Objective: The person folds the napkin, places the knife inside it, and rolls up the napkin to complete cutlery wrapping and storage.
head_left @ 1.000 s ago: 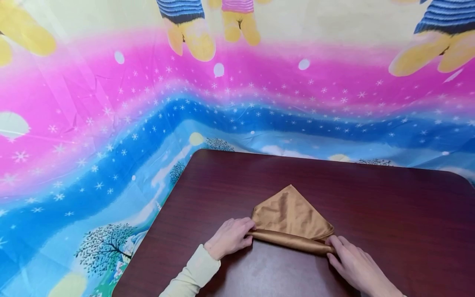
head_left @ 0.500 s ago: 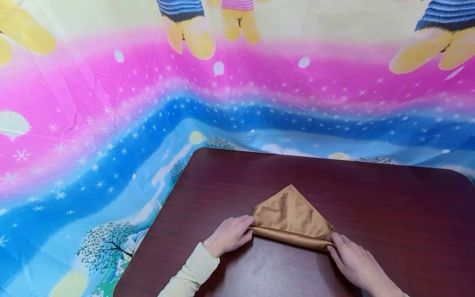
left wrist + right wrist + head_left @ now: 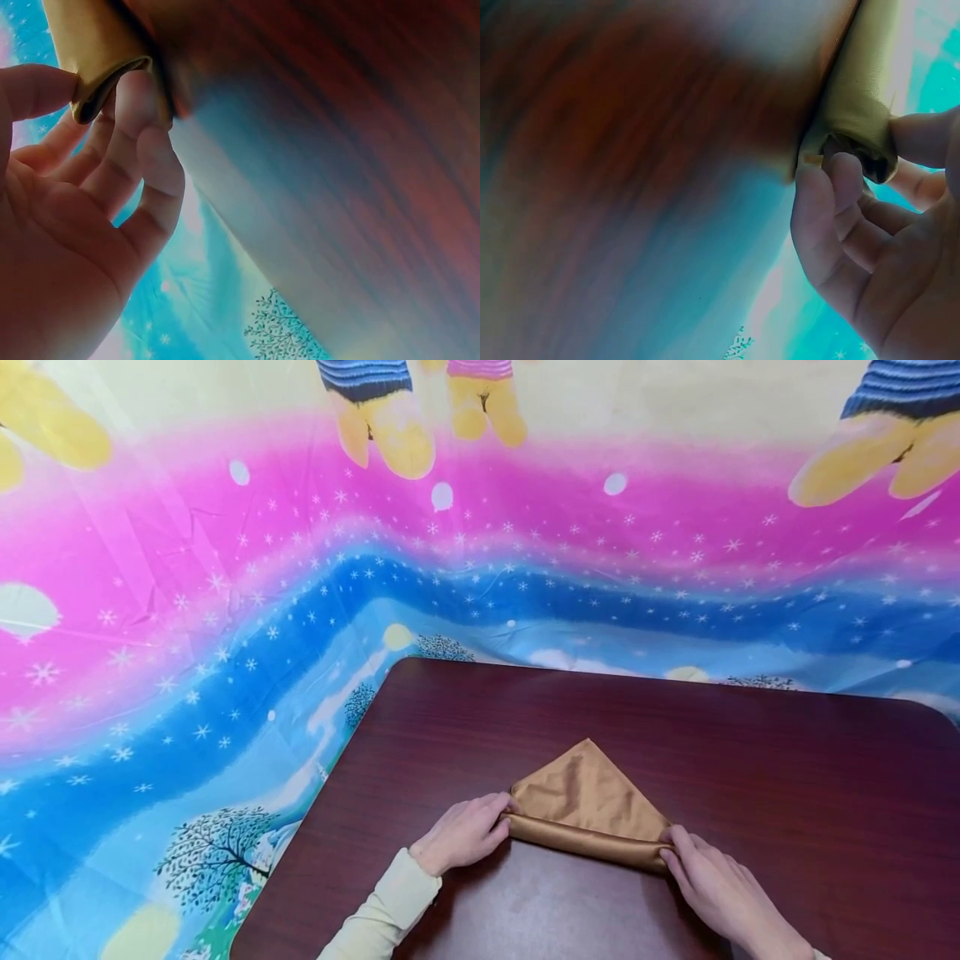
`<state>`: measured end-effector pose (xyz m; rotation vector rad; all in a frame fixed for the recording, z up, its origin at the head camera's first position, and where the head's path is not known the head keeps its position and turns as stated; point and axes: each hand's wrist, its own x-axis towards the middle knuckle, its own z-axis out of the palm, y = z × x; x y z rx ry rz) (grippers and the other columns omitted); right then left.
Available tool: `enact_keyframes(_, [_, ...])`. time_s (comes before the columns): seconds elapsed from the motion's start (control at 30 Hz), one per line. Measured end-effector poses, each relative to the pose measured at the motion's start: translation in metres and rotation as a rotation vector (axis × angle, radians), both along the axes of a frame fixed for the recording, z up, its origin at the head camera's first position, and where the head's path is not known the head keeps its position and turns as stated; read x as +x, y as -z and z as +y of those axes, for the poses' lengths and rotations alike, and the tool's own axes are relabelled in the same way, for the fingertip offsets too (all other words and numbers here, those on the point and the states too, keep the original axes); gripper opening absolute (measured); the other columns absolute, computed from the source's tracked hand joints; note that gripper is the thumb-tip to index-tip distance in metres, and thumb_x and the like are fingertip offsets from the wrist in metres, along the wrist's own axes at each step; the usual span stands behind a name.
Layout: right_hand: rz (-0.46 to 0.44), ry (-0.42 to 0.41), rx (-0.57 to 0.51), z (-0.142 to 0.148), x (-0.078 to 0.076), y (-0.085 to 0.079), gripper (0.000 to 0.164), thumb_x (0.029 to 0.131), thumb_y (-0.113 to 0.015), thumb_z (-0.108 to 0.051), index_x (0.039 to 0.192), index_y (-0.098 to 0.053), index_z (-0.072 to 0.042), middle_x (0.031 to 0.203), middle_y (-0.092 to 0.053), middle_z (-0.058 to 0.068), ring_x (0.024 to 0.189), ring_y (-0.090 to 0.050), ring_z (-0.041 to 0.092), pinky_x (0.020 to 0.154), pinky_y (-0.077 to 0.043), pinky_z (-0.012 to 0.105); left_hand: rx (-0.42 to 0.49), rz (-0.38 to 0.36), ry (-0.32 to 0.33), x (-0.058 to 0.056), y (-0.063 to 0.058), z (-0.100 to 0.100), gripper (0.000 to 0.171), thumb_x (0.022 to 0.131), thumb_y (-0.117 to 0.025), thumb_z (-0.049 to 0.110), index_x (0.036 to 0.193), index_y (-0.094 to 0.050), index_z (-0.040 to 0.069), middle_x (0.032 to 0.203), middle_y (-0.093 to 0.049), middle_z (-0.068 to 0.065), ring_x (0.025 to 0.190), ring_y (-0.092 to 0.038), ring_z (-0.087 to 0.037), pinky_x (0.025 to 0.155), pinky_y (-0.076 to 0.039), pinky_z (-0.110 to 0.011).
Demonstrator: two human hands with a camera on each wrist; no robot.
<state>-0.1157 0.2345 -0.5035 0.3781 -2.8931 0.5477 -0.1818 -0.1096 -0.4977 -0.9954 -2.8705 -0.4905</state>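
Note:
A shiny golden-brown cloth point(image 3: 588, 789) lies on the table, its far part a flat triangle pointing away and its near edge rolled into a tube. My left hand point(image 3: 463, 833) pinches the roll's left end between thumb and fingers. At the opposite end, my right hand point(image 3: 723, 885) pinches the roll the same way. In the left wrist view, the thumb presses the outside of the rolled cloth point(image 3: 101, 45) while fingertips sit at its open end. The right wrist view has the layered end of the cloth point(image 3: 859, 97) held between thumb and curled fingers.
The dark reddish-brown table point(image 3: 810, 793) has rounded corners and a glossy top. Behind it and along its left side hangs a printed curtain point(image 3: 420, 577) in pink and blue with snowflakes, trees and cartoon figures.
Both hands have shifted the roll slightly away from me and turned it. The rolled edge now covers the triangle's right corner, and the triangle's tip sits a little nearer.

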Motion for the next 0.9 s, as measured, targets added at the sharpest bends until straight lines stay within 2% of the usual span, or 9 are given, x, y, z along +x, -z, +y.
enact_keyframes(0.2, [-0.061, 0.014, -0.018, 0.0, -0.002, -0.002, 0.008, 0.095, -0.059, -0.02, 0.102, -0.054, -0.02, 0.082, -0.064, -0.009, 0.069, -0.061, 0.013, 0.048, -0.036, 0.032, -0.002, -0.026, -0.023, -0.002, 0.001, 0.002, 0.022, 0.096, -0.049, 0.02, 0.115, -0.06, 0.016, 0.106, -0.07, 0.004, 0.089, -0.067, -0.01, 0.071, -0.053, -0.028])
enact_keyframes(0.43, [-0.089, 0.029, -0.023, 0.0, -0.005, -0.005, 0.013, 0.093, -0.062, -0.02, 0.104, -0.054, -0.018, 0.088, -0.07, -0.004, 0.071, -0.066, 0.021, 0.048, -0.04, 0.035, -0.001, -0.031, -0.057, -0.003, 0.002, 0.004, 0.022, 0.094, -0.051, 0.02, 0.114, -0.059, 0.016, 0.099, -0.071, 0.002, 0.081, -0.068, -0.013, 0.064, -0.052, -0.029])
enact_keyframes(0.57, [-0.1, 0.039, -0.023, 0.0, -0.007, -0.005, 0.011, 0.094, -0.061, -0.022, 0.101, -0.054, -0.017, 0.082, -0.069, -0.002, 0.067, -0.065, 0.022, 0.046, -0.039, 0.036, 0.001, -0.051, -0.064, -0.004, 0.002, 0.004, 0.022, 0.093, -0.051, 0.021, 0.113, -0.059, 0.017, 0.098, -0.071, 0.002, 0.078, -0.067, -0.012, 0.062, -0.051, -0.029])
enact_keyframes(0.73, [-0.181, 0.062, -0.021, -0.001, -0.011, -0.007, 0.013, 0.094, -0.061, -0.023, 0.1, -0.053, -0.016, 0.074, -0.065, 0.002, 0.062, -0.061, 0.022, 0.047, -0.038, 0.038, 0.008, -0.098, -0.076, -0.006, 0.003, 0.005, 0.022, 0.092, -0.052, 0.021, 0.112, -0.06, 0.017, 0.096, -0.071, 0.002, 0.073, -0.063, -0.009, 0.061, -0.049, -0.027])
enact_keyframes(0.9, [-0.275, 0.087, -0.015, 0.0, -0.016, -0.01, 0.016, 0.093, -0.061, -0.023, 0.101, -0.053, -0.012, 0.081, -0.068, 0.011, 0.067, -0.063, 0.03, 0.051, -0.042, 0.044, 0.017, -0.15, -0.09, -0.008, 0.001, 0.006, 0.018, 0.09, -0.056, 0.019, 0.107, -0.063, 0.017, 0.083, -0.066, 0.006, 0.066, -0.054, -0.005, 0.059, -0.045, -0.023])
